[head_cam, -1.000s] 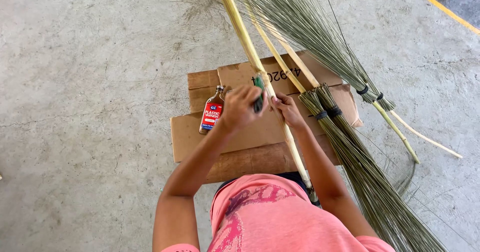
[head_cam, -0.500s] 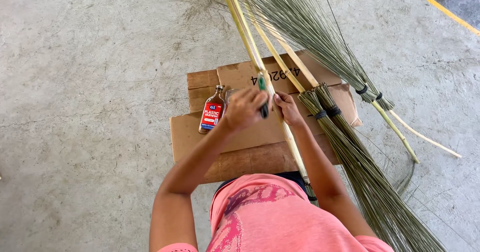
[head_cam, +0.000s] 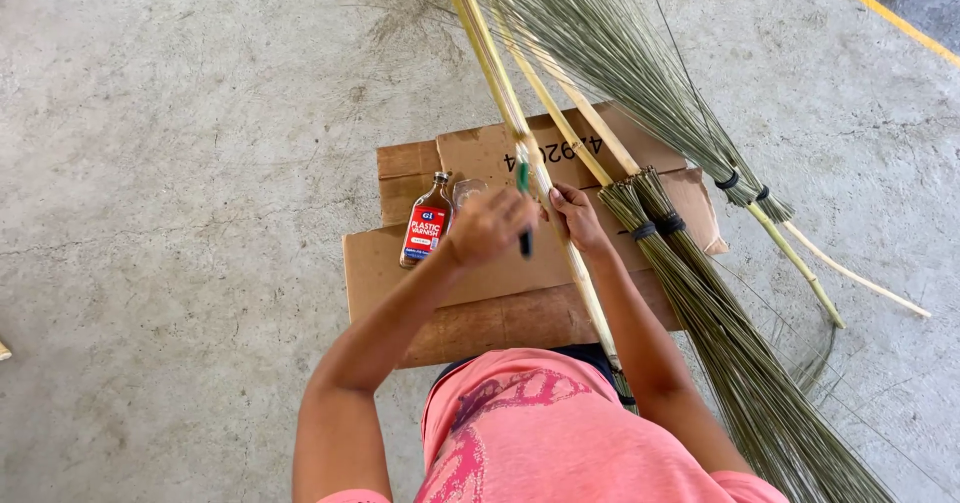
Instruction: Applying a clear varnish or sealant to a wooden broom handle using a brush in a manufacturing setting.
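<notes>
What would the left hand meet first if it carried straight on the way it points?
Probably the pale stick: the left hand, with a green-handled brush in its grip, points up and right at it. Depth is unclear; the brush may already be touching.

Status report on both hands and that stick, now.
Left hand gripping a green-handled brush against the pale stick. Right hand steadying the stick over the cardboard. Small varnish bottle beside the left hand, broom bundles to the right.
</notes>
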